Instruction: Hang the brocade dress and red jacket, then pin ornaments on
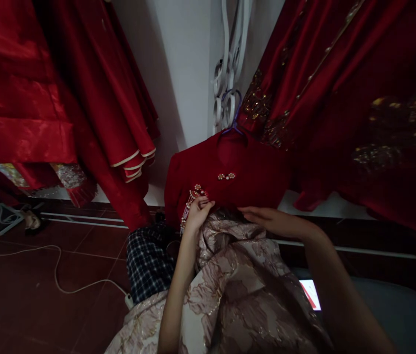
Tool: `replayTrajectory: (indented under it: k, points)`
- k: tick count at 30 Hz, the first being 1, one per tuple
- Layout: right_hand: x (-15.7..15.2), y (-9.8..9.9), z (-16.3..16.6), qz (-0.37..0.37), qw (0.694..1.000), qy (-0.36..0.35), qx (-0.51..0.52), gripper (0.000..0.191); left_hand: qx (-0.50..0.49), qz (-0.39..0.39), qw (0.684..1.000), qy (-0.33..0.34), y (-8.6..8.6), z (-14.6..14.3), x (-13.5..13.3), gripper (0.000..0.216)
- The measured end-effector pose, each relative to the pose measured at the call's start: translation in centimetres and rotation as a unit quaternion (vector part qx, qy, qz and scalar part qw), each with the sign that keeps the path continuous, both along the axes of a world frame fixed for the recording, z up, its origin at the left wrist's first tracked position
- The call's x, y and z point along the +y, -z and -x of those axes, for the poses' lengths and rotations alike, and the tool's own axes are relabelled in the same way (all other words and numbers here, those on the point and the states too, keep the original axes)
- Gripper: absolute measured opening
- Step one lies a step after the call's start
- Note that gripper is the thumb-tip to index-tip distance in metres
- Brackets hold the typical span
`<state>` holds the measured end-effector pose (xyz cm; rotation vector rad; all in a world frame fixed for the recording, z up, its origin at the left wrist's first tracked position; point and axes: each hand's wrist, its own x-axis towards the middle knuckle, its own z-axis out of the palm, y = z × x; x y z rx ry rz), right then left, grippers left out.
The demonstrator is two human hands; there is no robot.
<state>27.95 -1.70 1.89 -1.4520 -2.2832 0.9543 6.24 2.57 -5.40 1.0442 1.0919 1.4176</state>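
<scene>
A dark red garment [263, 182] hangs in front of me, with a beaded flower clasp [226, 176] below its collar. My left hand [198, 211] rests against its chest, fingers bent slightly and thumb apart. Just beside those fingers is a beaded ornament [192, 196] with hanging strands. On the other side, my right hand [274, 222] lies flat, fingers stretched toward the middle, at the lower front of the garment. Between my forearms, shiny pale brocade fabric [237, 275] with a floral pattern is bunched up. It covers the garment's lower part.
A purple hanger [235, 120] carries the garment on a white scrolled metal stand [226, 73]. Red clothes [93, 88] hang at left, and gold-decorated red clothes [326, 98] at right. A white cable [58, 270] crosses the tiled floor. A lit screen [310, 295] shows beside my right forearm.
</scene>
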Motion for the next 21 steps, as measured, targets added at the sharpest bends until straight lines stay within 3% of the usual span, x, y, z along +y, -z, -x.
replayTrajectory:
  k: [5,10,13,17,21]
  points:
    - [-0.1,-0.5,0.0,-0.01,1.0,-0.007,0.011,0.046,-0.086,-0.049,0.994,0.035,-0.1,-1.0,-0.6,0.025]
    - [0.6,-0.1,-0.3,-0.03,0.999,0.006,0.014,0.044,-0.11,-0.03,0.976,0.187,0.9,-1.3,-1.1,0.043]
    - [1.1,0.5,-0.5,-0.038,0.999,-0.009,0.013,0.043,-0.008,-0.067,0.971,0.23,1.6,-1.6,-1.2,0.053]
    - [1.8,1.7,-0.5,-0.068,0.998,0.014,-0.002,0.044,0.259,-0.116,0.927,0.247,2.0,-1.4,-1.4,0.033]
    - [2.0,3.2,-0.5,-0.073,0.995,0.063,-0.037,0.05,0.421,-0.136,0.887,0.135,1.3,-1.1,-1.9,0.029]
